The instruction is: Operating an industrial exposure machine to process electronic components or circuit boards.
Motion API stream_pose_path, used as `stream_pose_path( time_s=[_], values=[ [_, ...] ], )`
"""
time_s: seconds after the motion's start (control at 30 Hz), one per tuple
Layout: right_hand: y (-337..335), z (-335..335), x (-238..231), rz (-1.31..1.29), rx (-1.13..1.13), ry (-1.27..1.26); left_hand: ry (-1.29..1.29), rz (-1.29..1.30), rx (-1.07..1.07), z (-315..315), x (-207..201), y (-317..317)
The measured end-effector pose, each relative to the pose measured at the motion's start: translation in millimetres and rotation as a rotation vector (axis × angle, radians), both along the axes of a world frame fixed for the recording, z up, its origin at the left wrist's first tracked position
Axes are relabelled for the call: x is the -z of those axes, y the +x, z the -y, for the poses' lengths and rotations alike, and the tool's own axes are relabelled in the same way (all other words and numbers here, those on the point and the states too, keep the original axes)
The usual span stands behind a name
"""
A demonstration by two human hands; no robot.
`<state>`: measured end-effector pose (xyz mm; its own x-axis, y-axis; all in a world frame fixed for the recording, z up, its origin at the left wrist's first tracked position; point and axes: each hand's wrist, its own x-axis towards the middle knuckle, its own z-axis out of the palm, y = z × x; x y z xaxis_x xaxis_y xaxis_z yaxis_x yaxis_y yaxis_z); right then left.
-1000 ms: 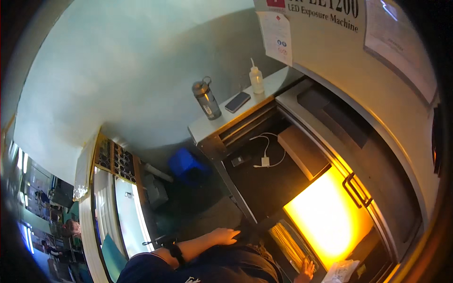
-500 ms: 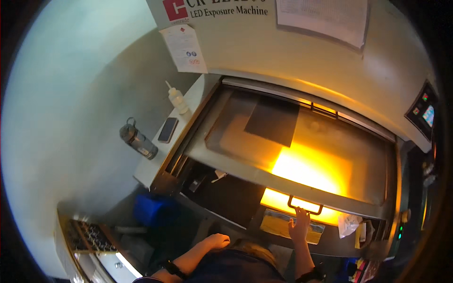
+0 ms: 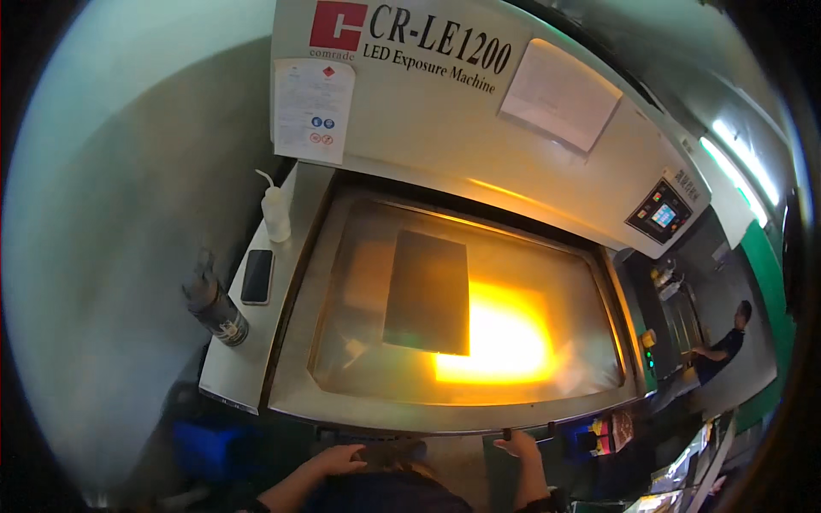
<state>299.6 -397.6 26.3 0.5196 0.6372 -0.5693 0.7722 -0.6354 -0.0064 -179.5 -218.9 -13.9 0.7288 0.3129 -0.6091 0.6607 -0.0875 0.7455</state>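
Observation:
My right hand (image 3: pixel 520 445) is closed around the dark handle (image 3: pixel 552 429) at the front edge of a metal frame (image 3: pixel 428 414). That frame holds a large clear sheet (image 3: pixel 351 342) over the lit bed of a machine. A dark rectangular panel (image 3: pixel 428 295) shows through the sheet, with a bright yellow glow (image 3: pixel 505 342) at its right. Close to my body, to the left of the handle, my left hand (image 3: pixel 338 459) is loosely curled, with nothing visible in it.
On the left ledge (image 3: pixel 231 368) stand a grey drink bottle (image 3: pixel 218 316) and a white squeeze bottle (image 3: pixel 275 214), with a phone (image 3: pixel 257 277) between them. The machine's pale hood (image 3: pixel 428 111) carries a control panel (image 3: pixel 659 217). Another person (image 3: pixel 723 350) works at the far right.
The frame has come toward me and down with my right hand at its handle, covering the front of the bed. My head view has turned, bringing the other person into sight.

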Motion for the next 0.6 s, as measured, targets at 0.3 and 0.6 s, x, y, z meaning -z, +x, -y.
stream_pose_path(
  time_s=[0.3, 0.6],
  values=[
    [-29.3, -27.8, -260.0, 0.366, 0.009, 0.453, -0.451, 1.281, -0.769, -20.9, -171.4, 103.6],
    [-115.1, -68.7, -162.4, -0.01, -0.217, 1.271, -0.284, 1.645, -0.761, -59.4, -257.2, 151.9]
  ],
)
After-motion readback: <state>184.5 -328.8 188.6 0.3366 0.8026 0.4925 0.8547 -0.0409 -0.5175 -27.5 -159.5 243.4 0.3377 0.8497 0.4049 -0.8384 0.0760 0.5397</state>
